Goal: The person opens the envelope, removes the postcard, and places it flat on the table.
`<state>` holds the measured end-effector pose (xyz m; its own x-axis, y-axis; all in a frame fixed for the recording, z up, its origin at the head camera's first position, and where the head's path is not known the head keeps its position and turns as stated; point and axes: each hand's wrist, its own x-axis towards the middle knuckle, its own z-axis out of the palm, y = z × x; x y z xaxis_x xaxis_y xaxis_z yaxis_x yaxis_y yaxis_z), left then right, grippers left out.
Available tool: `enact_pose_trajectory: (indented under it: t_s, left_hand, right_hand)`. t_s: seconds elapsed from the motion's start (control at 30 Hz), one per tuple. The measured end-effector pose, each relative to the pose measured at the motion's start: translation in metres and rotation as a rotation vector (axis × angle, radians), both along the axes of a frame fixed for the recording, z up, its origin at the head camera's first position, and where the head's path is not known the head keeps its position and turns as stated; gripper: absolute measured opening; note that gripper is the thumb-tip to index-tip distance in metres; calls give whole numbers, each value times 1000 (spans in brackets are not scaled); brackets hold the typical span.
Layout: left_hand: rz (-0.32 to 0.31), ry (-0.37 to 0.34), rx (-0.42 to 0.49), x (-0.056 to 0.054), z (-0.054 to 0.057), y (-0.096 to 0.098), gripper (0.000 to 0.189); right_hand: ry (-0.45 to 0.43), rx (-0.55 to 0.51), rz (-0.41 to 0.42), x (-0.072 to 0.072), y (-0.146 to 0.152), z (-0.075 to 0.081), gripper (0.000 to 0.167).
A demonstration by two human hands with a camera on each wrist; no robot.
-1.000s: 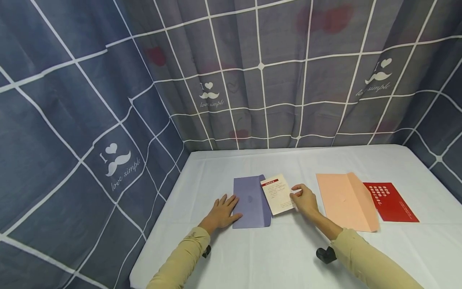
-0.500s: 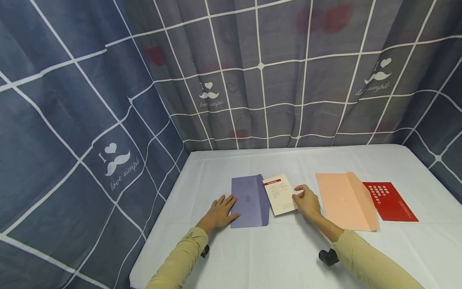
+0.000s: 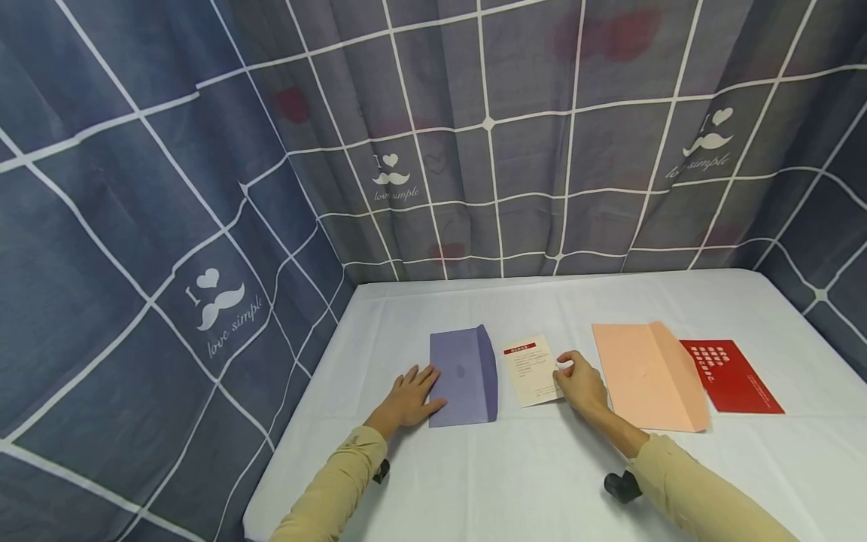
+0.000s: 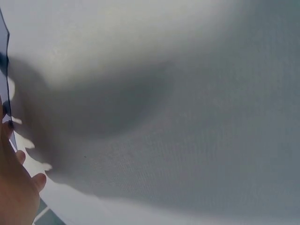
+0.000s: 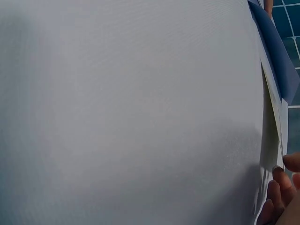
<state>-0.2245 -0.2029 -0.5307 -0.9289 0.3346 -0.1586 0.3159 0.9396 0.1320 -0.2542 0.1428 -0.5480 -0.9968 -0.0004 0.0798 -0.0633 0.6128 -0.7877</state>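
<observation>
A purple envelope (image 3: 460,376) lies on the white table with its flap raised along the right side. My left hand (image 3: 406,399) rests on its left edge with spread fingers; the left wrist view catches that hand at its far left beside the envelope's edge (image 4: 3,37). Just right of the envelope is a cream card (image 3: 531,373) with a red strip and printed lines. My right hand (image 3: 582,384) pinches its lower right edge between thumb and index finger. In the right wrist view the card (image 5: 271,108) appears nearly edge-on, tilted up from the cloth.
To the right lies a peach envelope (image 3: 640,376), its flap open to the right and overlapping a red card (image 3: 734,376) with white lettering. A white cloth covers the table (image 3: 488,482). Dark checked curtains (image 3: 528,173) hang behind and at both sides.
My right hand has drawn the cream card to the right, away from the purple envelope, so a gap now shows between them. The purple envelope and left hand have shifted slightly left.
</observation>
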Motion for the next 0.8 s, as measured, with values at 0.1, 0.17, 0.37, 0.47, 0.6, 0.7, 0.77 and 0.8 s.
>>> enact_pose_trajectory:
  t_s: [0.1,0.17,0.37,0.47,0.6,0.7,0.77,0.8]
  left_hand:
    - [-6,-1,5,0,1,-1,69]
    - [-8,-2,6,-1,1,-1,69]
    - [-10,-6,0,-3,0,-2,69]
    - [-9,-9,-7,-4,0,-3,69]
    - [-7,-10,-15,-5,0,-2,69]
    - [-6,-7,-23,-5,0,-2,69]
    - [-7,-4,-32,-5,-1,-2,69]
    - [-8,-1,-37,-6,-1,-3,69]
  right_hand:
    - [17,47,21,0,1,-1,30]
    - [29,86,39,0,1,-1,30]
    - [59,163,68,3,1,-4,31]
    - [59,177,82,3,1,-4,33]
    - [66,186,95,4,0,-5,34]
    - [63,193,93,4,0,-5,35]
    - [58,197,91,4,-1,-5,35]
    - [56,198,93,4,-1,-4,36]
